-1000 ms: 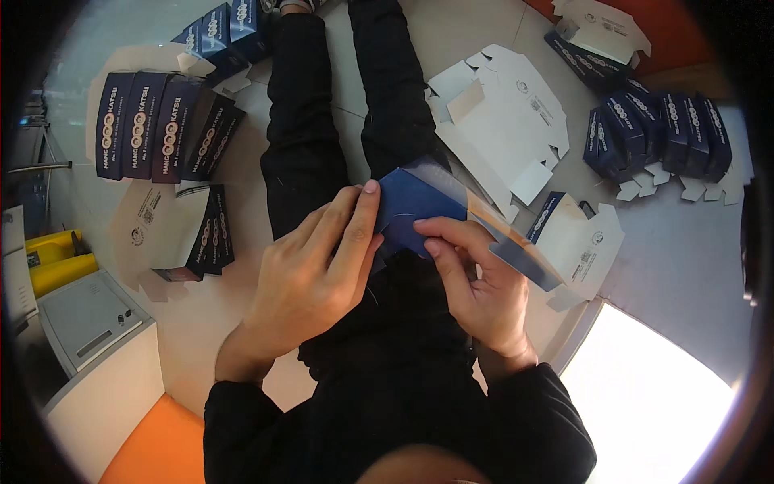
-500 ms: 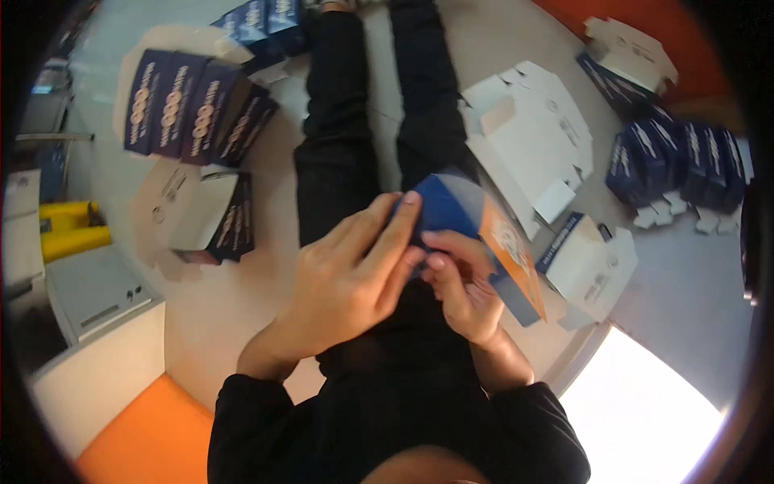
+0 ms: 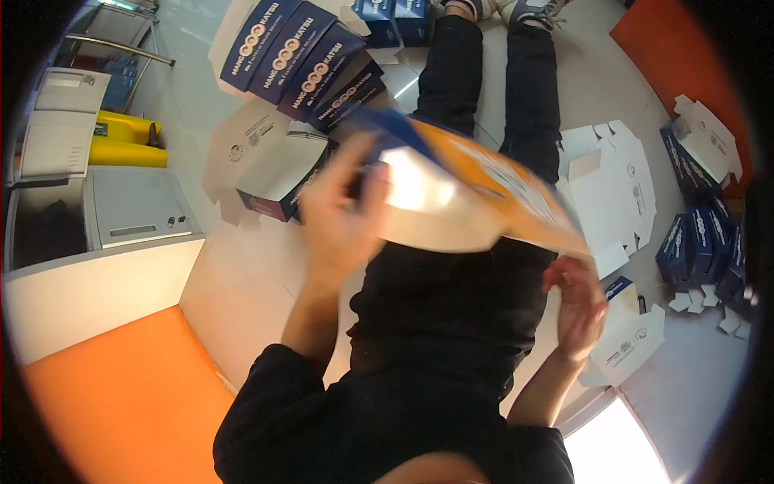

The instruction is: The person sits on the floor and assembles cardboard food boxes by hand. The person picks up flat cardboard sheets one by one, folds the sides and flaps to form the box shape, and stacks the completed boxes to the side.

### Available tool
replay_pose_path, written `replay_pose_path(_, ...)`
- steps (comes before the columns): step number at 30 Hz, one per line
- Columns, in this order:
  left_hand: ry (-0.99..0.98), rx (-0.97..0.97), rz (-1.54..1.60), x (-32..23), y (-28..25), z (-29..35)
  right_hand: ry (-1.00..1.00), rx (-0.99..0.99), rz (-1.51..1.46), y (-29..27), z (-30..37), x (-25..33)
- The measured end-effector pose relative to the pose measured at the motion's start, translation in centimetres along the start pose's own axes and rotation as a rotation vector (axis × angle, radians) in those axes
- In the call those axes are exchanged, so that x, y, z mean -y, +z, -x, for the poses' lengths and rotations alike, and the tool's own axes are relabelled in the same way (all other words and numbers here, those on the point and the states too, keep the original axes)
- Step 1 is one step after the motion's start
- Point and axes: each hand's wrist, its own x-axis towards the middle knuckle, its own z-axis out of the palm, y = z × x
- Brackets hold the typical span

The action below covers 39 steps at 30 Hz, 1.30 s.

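A cardboard box point(image 3: 451, 211), blurred by motion, is tilted above my lap. An orange printed panel, a blue edge and a pale inner face show on it. My left hand point(image 3: 347, 206) grips its left end, the thumb over the pale face and the fingers partly hidden. My right hand point(image 3: 579, 310) is at the box's lower right corner, its fingers loosely bent. Part of that corner overlaps the fingertips, and I cannot make out whether they grip it.
Several dark blue boxes point(image 3: 286, 58) stand at the far left, beside a partly folded box point(image 3: 270, 165). On the right lie a flat white carton sheet point(image 3: 609, 189), a half-folded carton point(image 3: 627, 343) and several blue boxes point(image 3: 700, 238). A grey cabinet point(image 3: 137, 206) stands at the left.
My hands have moved apart, the right one to the right. The box has swung so its pale inner face shows. The whole view has shifted, with the floor boxes now further right.
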Motion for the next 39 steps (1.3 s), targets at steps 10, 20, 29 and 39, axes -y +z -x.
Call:
replay_pose_path(10,-0.516,-0.458,-0.689,8.1,-15.8,-0.6,0.329,-0.260,1.577,-11.6,3.3,-8.9)
replay_pose_path(20,-0.499,-0.309,-0.961,7.6,-13.9,-0.8,0.157,-0.354,1.474,-12.1,2.4,-13.0)
replay_pose_path(29,0.012,-0.246,-0.217,2.4,-3.8,-2.2,0.246,-0.755,1.070,-15.2,-0.8,-8.7)
replay_pose_path(39,-0.299,0.239,0.349,0.5,3.5,-3.2,0.401,-0.556,0.060,-12.8,-1.1,-5.6)
